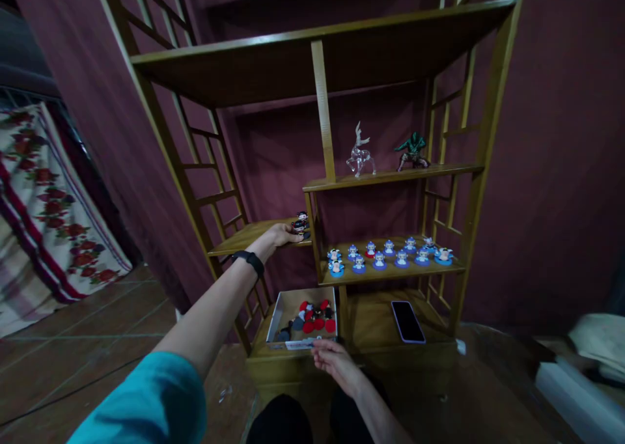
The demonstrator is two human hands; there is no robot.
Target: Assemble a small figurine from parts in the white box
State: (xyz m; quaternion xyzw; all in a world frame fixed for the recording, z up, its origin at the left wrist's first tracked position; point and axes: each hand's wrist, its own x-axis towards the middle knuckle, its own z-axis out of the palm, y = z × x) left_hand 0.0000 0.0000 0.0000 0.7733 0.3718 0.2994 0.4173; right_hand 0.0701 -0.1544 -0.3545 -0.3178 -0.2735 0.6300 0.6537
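My left hand (282,235) reaches to the right end of the left middle shelf, its fingers closed on a small dark figurine (299,226) with a dark round base. Another black-haired figurine (303,216) stands just behind it. Below, my right hand (336,364) hovers at the front edge of a shallow cardboard box (282,307), palm turned inward, fingers stretched and holding nothing. Several small figurines with red or dark round bases (308,327) lie jumbled inside the box.
Small figurines on blue, purple and red bases (379,260) stand in rows on the right shelf. Above them are a clear deer figure (360,152) and a green-topped action figure (413,151). A phone (408,321) lies lower right. Wooden uprights (323,112) divide the shelving.
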